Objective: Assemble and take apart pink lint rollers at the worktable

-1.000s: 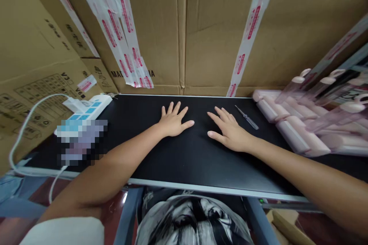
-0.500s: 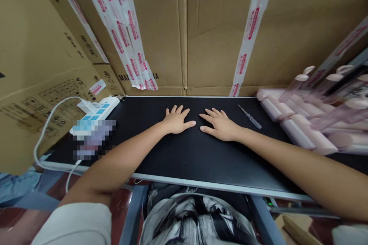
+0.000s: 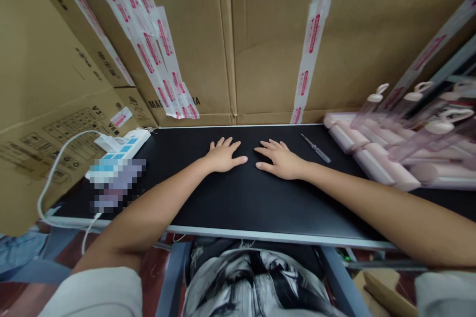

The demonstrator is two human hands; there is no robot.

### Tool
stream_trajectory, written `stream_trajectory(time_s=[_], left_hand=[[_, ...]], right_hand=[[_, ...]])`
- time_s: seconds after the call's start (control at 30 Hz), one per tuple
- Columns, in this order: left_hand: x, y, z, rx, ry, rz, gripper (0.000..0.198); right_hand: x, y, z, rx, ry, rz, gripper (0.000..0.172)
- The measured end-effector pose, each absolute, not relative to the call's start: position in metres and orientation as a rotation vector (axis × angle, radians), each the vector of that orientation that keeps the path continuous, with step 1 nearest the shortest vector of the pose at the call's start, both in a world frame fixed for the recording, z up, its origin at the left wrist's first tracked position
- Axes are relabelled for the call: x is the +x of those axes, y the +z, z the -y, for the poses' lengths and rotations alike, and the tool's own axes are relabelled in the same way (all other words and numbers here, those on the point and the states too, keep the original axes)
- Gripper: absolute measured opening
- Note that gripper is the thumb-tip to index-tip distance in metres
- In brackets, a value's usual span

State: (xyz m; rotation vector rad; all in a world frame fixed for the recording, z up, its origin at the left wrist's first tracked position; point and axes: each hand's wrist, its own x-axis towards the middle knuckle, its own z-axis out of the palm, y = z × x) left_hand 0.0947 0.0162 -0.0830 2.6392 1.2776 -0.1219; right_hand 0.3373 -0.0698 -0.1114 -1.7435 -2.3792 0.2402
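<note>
My left hand (image 3: 223, 155) lies flat on the black tabletop (image 3: 238, 203), fingers spread, with nothing in it. Opposite it, my right hand (image 3: 280, 159) also rests palm down with its fingers apart and holds nothing. The two thumbs point toward each other across a small gap. Just right of my right hand is a small screwdriver (image 3: 316, 148) with a clear handle, its thin shaft pointing to the back left. Neither hand touches it.
Pink cylindrical bottles with loop caps (image 3: 386, 158) are piled at the right. A white power strip (image 3: 139, 141) with a plugged-in cable (image 3: 55, 173) sits at the left, beside a blurred-out item (image 3: 119, 185). Tall taped cardboard (image 3: 267, 59) walls the back and left sides.
The camera view has shifted slightly, so the bottles, screwdriver and cardboard appear a little further left. Both hands stay flat in the same place on the table.
</note>
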Motion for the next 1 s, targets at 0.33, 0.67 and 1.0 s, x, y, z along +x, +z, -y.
stream_trajectory(time_s=[0.33, 0.67, 1.0], left_hand=[[0.094, -0.084, -0.018, 2.632, -0.128, -1.257, 0.098], [0.094, -0.085, -0.016, 2.647, -0.083, -1.247, 0.098], [0.092, -0.084, -0.016, 2.639, -0.062, -1.229, 0.096]], right_hand=[[0.339, -0.116, 0.068, -1.749, 0.232, 2.383, 0.074], [0.339, -0.119, 0.067, -1.707, 0.216, 2.376, 0.073], [0.362, -0.055, 0.108, -1.531, 0.255, 2.425, 0.06]])
